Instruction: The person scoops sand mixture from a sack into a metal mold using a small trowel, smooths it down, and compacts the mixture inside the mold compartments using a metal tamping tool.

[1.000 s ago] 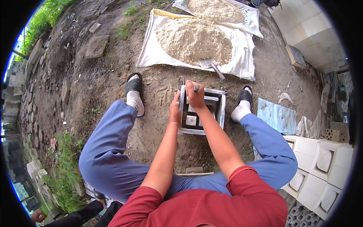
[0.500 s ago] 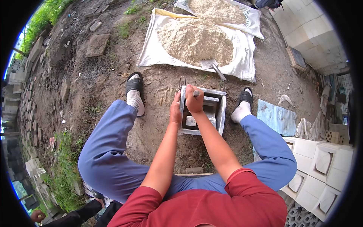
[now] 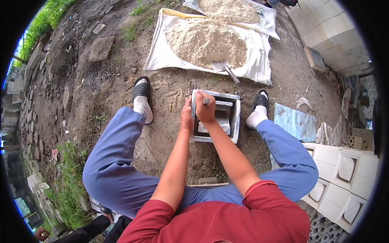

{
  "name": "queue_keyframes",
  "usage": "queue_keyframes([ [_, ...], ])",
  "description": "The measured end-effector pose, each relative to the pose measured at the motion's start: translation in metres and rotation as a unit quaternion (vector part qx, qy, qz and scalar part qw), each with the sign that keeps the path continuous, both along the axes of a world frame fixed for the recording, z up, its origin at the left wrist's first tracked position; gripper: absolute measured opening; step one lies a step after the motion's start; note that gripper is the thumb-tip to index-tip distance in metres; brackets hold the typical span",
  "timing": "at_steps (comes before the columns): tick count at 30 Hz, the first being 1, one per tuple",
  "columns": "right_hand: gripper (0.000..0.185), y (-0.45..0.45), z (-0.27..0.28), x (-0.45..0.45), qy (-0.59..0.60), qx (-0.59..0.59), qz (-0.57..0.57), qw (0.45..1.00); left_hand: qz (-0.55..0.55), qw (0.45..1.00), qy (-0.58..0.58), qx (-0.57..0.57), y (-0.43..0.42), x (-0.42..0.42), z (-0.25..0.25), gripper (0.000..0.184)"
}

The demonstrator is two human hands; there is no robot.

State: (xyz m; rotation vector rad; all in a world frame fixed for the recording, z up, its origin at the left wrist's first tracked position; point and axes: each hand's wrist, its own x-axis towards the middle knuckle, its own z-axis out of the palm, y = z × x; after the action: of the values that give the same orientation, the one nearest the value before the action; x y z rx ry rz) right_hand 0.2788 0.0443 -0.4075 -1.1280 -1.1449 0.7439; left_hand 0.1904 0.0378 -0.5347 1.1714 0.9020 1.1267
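A square grey metal mould (image 3: 238, 117) with raised blocks inside stands on the dirt between my feet. My left hand (image 3: 187, 115) lies with its fingers stretched along the mould's left wall. Near the upper left corner, inside the rim, my right hand (image 3: 204, 108) is closed round a tool handle (image 3: 206, 101), whose end sticks out of the fist; the rest of the tool is hidden. A metal ring (image 3: 193, 84) stands up at the mould's upper left corner.
Beyond the mould, white sacks (image 3: 258, 60) bear pale powder heaps (image 3: 206, 42), with a trowel (image 3: 227, 69) on the nearer one. Pale blocks (image 3: 328, 158) and a bluish board (image 3: 293, 121) are at right. Another person's hand (image 3: 41, 233) shows at lower left.
My right hand and the handle have shifted slightly left and down along the mould's left side. My left hand stays beside the wall. The whole view has moved slightly.
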Motion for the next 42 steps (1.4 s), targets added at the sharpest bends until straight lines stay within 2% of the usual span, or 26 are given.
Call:
queue_keyframes([
  [1,0.048,-0.002,-0.011,-0.001,-0.027,0.028,-0.004,0.999,0.003,1.0,0.003,0.0,-0.001,0.001,-0.002,0.081],
  [5,0.045,0.001,-0.024,0.005,-0.018,-0.011,0.026,0.999,0.02,0.999,0.026,-0.001,-0.002,0.001,-0.007,0.073],
  [11,0.05,0.016,0.002,0.012,0.049,-0.038,0.006,0.998,0.111,0.986,0.121,0.002,-0.002,0.002,-0.025,0.065],
  [13,0.05,0.019,0.018,0.014,0.047,-0.035,0.009,0.998,0.137,0.982,0.126,0.018,-0.002,0.005,-0.026,0.063],
  [15,0.05,0.021,0.027,0.015,0.037,-0.022,0.023,0.999,0.147,0.982,0.113,-0.016,-0.004,0.005,-0.024,0.058],
  [18,0.051,0.017,0.017,0.014,0.037,-0.016,0.015,0.999,0.141,0.983,0.113,-0.021,-0.005,0.002,-0.018,0.057],
  [20,0.051,0.015,-0.027,0.014,0.029,-0.014,0.009,0.999,0.146,0.982,0.12,-0.005,-0.004,0.002,-0.018,0.058],
  [21,0.051,0.014,-0.031,0.013,0.022,-0.012,0.0,1.0,0.15,0.98,0.128,0.011,-0.004,0.003,-0.02,0.058],
  [22,0.051,0.016,-0.034,0.017,0.013,-0.03,0.006,0.999,0.157,0.981,0.115,0.02,-0.001,0.004,-0.022,0.049],
  [23,0.051,0.016,-0.039,0.018,0.013,-0.032,0.005,0.999,0.156,0.981,0.115,0.019,-0.002,0.002,-0.024,0.049],
  [24,0.05,0.013,-0.038,0.019,0.017,-0.045,0.013,0.999,0.151,0.969,0.195,0.019,-0.008,0.0,-0.023,0.042],
  [25,0.049,0.017,-0.035,0.021,0.018,-0.051,0.023,0.998,0.148,0.951,0.271,0.026,-0.004,0.001,-0.021,0.035],
  [28,0.048,0.021,-0.023,0.02,0.039,-0.041,0.028,0.998,0.181,0.942,0.275,0.07,-0.003,0.003,-0.021,0.024],
  [37,0.05,0.021,0.05,0.018,0.046,-0.002,0.037,0.998,0.191,0.937,0.282,0.081,-0.001,0.005,-0.022,0.028],
  [39,0.049,0.024,0.016,0.019,0.047,-0.005,0.031,0.998,0.195,0.941,0.266,0.077,0.0,0.004,-0.025,0.029],
  [41,0.047,0.027,-0.037,0.023,-0.025,-0.007,0.017,1.0,0.196,0.945,0.251,0.072,-0.004,0.004,-0.024,0.031],
  [42,0.046,0.022,-0.037,0.023,-0.025,0.006,0.006,1.0,0.192,0.955,0.224,0.035,-0.005,0.004,-0.022,0.032],
])
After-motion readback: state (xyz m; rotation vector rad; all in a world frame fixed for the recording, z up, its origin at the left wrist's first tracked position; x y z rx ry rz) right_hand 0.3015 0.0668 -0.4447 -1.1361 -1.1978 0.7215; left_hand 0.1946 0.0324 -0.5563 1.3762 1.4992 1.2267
